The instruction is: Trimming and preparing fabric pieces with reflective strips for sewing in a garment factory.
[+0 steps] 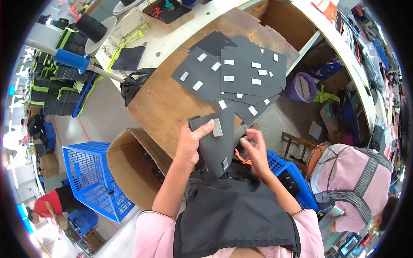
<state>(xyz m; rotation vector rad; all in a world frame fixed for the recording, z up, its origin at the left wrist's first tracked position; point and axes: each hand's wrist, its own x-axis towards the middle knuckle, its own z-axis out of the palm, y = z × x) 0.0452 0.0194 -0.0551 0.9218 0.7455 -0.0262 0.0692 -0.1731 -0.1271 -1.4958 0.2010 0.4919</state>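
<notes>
In the head view, the left hand (192,142) sits at the centre of the frame, thumb and fingers pinched on the upper edge of a black piece (217,146) that hangs down toward the lap. That piece carries a small grey label (217,127) just beside the thumb, and another near its lower tip. The right hand (256,151) is just right of it, fingers curled close together near the piece's right edge; whether they grip anything I cannot tell. An orange cord (243,158) shows just below that hand.

Above the hands, in the upper middle of the frame, a wooden table (163,103) bears a spread of black sheets (241,75), overlapping, each with small white labels. A dark apron (234,210) covers the lap at the bottom.

To the lower left stand a round cardboard bin (133,163) and a blue crate (88,176), touching. At the right, a purple basket (301,86) sits on the floor, and another person in pink (352,185) bends at the lower right.
</notes>
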